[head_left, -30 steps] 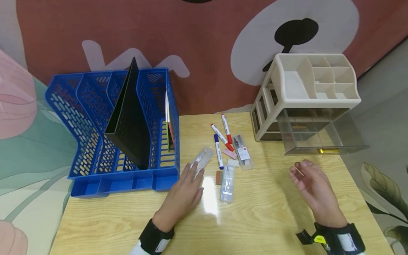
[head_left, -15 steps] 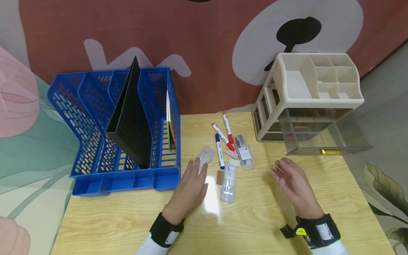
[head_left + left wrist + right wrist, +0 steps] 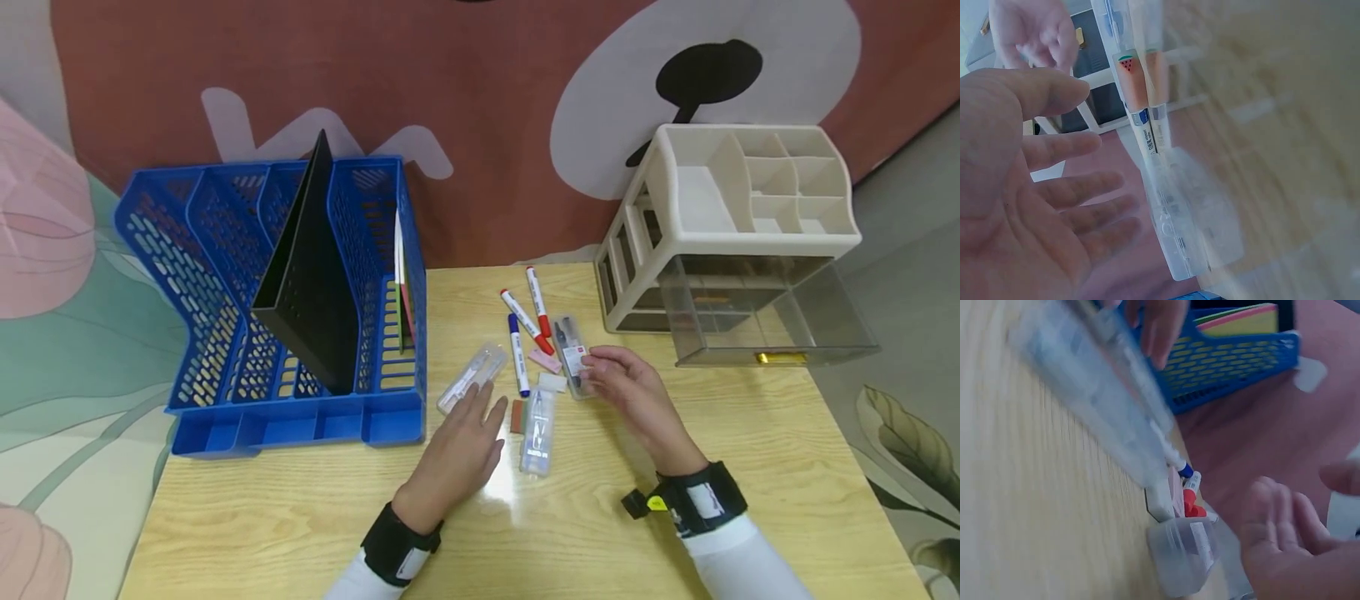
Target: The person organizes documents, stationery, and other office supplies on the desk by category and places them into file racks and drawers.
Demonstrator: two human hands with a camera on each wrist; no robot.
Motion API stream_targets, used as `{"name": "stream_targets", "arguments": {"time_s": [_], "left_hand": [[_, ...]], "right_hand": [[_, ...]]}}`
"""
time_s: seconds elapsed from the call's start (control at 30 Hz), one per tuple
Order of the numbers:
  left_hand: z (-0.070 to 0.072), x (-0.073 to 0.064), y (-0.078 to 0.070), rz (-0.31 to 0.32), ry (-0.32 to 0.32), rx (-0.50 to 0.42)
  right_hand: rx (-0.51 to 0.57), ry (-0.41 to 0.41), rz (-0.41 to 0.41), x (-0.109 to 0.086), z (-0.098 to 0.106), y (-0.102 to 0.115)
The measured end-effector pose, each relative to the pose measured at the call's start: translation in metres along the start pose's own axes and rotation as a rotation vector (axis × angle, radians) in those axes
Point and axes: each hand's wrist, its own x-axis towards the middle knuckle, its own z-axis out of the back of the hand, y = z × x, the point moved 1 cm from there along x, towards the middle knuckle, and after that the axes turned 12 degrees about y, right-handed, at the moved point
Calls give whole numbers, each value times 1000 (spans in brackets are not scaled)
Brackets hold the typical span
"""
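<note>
No word or number is legible. Print too small to make out runs along the blue marker (image 3: pixel 519 358) and the two red markers (image 3: pixel 527 321) behind it; right of that blue marker, a pen case (image 3: pixel 570 348) bears a white label (image 3: pixel 575 358), likewise unreadable. The brown eraser (image 3: pixel 1130 84), on the marker's near side, shows a watermelon slice (image 3: pixel 1126 64).

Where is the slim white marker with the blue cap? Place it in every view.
Head: the marker lies just right of centre, below mid-height.
Left wrist: the marker shows just left of centre, slightly above mid-height.
Right wrist: the marker shows near the centre, partly hidden.
Shared landmark: the blue perforated plastic rack, respectively at left, bottom edge and top.
</note>
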Motion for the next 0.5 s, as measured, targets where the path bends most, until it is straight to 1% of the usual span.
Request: {"name": "stream_targets", "arguments": {"time_s": [0.07,0.13,0.2,0.3,0.37,0.5], "left_hand": [[0,0,0,-2,2,-2],[0,-1,0,1,4,-12],[0,-1,1,5,2,-23],[0,-2,3,4,-7,-32],[0,-2,4,1,-15,-32],[1,-3,6,-3,-34,-31]], "right_hand": [[-227,25,-27,12,-8,0],[-439,60,-33,24,-17,0],[-606,91,-21,36,-26,1],[-802,125,28,52,-38,1],[-903,137,55,62,-44,0],[-1032,152,70,75,-51,-1]]}}
